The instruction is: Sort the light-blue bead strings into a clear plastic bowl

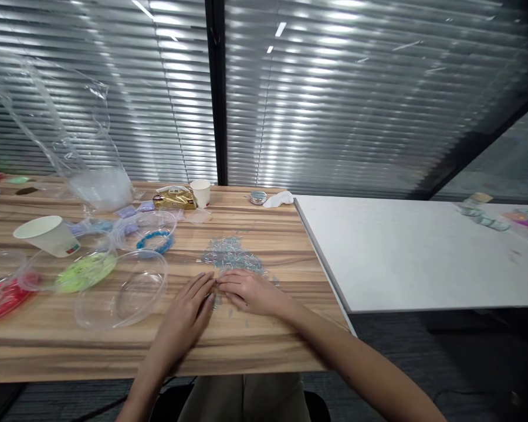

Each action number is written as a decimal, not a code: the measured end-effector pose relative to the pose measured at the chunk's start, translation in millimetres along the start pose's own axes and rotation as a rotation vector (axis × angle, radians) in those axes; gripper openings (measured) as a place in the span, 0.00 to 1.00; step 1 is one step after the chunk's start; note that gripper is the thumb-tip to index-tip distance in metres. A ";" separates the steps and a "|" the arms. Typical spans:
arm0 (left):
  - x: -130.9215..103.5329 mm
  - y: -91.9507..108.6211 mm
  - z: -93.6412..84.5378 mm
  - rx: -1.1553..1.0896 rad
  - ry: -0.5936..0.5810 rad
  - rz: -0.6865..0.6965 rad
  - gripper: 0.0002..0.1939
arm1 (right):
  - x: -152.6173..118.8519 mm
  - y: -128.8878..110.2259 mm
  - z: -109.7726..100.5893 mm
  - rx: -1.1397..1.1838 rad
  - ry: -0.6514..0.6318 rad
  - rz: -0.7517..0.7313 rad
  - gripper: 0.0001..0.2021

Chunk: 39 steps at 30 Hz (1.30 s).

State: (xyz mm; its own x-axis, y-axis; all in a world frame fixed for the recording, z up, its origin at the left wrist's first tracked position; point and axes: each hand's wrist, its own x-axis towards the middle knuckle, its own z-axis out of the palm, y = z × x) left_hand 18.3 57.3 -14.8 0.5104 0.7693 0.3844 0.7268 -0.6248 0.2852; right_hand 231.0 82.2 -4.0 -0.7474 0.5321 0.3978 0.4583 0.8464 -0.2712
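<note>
At the near edge of a pile of tiny bluish pieces (232,255) on a table (250,347), the left hand (189,309) and right hand (251,292) nearly meet, fingers loosely bent; any grip is hidden.

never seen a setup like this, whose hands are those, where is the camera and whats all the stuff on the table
There is no machine here: one person works with two bare hands. The picture comes from a camera worn on their head, looking forward and down. The left hand and right hand are close together on the wood-grain table, at the near edge of a pile of small grey-blue pieces. Whether either holds a piece is hard to tell. To the left are round clear plastic containers and a white paper cup; farther back, a gold packet lies beside a second cup.
</note>
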 end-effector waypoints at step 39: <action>-1.2 -0.3 1.6 0.037 0.010 0.011 0.20 | -0.6 2.0 2.9 0.007 0.008 -0.015 0.12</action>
State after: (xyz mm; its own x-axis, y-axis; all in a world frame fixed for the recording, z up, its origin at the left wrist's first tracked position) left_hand 18.3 56.8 -16.7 0.5141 0.7605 0.3967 0.7376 -0.6280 0.2482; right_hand 231.0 83.5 -7.4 -0.7502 0.5195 0.4091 0.4436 0.8542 -0.2712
